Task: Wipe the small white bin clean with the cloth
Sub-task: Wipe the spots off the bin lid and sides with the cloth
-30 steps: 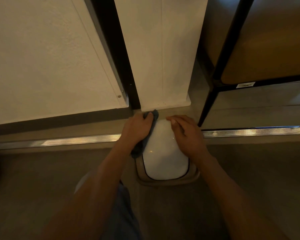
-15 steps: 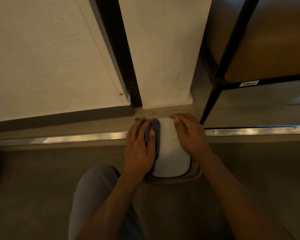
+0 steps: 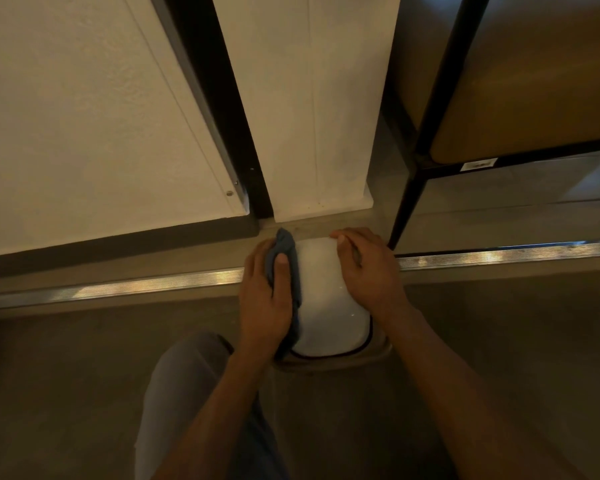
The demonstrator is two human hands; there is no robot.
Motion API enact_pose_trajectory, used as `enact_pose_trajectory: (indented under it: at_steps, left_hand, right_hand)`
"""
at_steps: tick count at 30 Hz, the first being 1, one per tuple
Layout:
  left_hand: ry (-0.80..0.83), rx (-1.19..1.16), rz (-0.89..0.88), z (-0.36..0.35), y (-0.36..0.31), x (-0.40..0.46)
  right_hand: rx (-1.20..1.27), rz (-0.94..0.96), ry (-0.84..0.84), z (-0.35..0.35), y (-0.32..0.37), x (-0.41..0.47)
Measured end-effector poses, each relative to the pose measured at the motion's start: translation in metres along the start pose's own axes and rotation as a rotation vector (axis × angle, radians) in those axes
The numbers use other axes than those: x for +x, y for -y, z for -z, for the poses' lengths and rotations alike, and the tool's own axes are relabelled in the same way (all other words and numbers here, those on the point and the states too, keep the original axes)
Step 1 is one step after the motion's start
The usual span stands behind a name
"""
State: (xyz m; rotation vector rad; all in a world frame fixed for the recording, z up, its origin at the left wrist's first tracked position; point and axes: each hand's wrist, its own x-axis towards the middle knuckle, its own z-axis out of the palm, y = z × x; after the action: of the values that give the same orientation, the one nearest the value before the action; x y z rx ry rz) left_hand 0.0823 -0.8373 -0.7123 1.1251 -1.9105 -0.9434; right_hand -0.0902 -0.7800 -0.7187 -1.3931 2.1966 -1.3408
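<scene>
**Cloth on the left flank of the bin lid**

Standing on the floor at lower centre of the frame, the small white bin [image 3: 328, 299] is seen from above; its rounded lid runs lengthwise up and down the frame, the narrower rounded end pointing toward the white pillar [image 3: 312, 109] above it, the wider dark-edged end toward the person. The left hand [image 3: 265, 299] grips the blue cloth [image 3: 288, 268] with thumb and fingers curled round it, pressing it against the lid's left edge. The right hand [image 3: 369, 271] rests on the lid's upper right, fingers bent over its far rim.

Against the frame half a second ago, the cloth sits further toward the lid's left side and its bunched tip pokes higher past the fingers; one second ago the left hand was at the lid's upper left corner with the wrist angled in from the side. The right hand has kept its place.

A small white label [image 3: 478, 164] sits on the black shelf frame [image 3: 430, 133] at upper right; its writing is too small to read. A metal floor strip [image 3: 118, 287] crosses the frame behind the hands.
</scene>
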Motion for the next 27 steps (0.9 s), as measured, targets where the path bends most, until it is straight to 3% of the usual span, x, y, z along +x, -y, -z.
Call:
enact_pose_trajectory:
  at_steps: [3, 6, 8, 10, 12, 14, 17, 23, 27]
  left_hand:
    - [0.068, 0.024, 0.223, -0.001, -0.010, 0.031]
    - [0.282, 0.256, 0.408, -0.002, -0.023, 0.075]
    - [0.308, 0.382, 0.300, -0.010, -0.032, 0.081]
    - [0.195, 0.446, 0.101, -0.014, -0.034, 0.065]
    - [0.076, 0.374, -0.085, -0.011, -0.021, 0.042]
    - [0.040, 0.193, -0.095, -0.007, -0.005, 0.017]
    - [-0.052, -0.067, 0.044, -0.008, 0.007, -0.022]
    - [-0.172, -0.267, 0.304, -0.013, 0.005, -0.073]
    - [-0.166, -0.354, 0.622, 0.002, 0.011, -0.044]
  right_hand:
    - [0.015, 0.010, 0.026, 0.002, 0.000, 0.000]
    - [0.015, -0.006, 0.020, 0.002, 0.001, 0.002]
    - [-0.003, -0.031, 0.005, 0.000, 0.001, 0.003]
    - [-0.019, -0.034, -0.012, 0.000, 0.000, 0.003]
    - [-0.021, -0.020, -0.022, -0.002, 0.001, 0.001]
    - [-0.012, -0.015, -0.024, -0.002, 0.001, 0.001]
    - [0.013, 0.002, -0.026, -0.001, 0.000, 0.000]
    - [0.031, -0.001, -0.007, 0.001, 0.001, 0.000]
    - [0.034, 0.012, 0.022, 0.002, -0.002, 0.001]
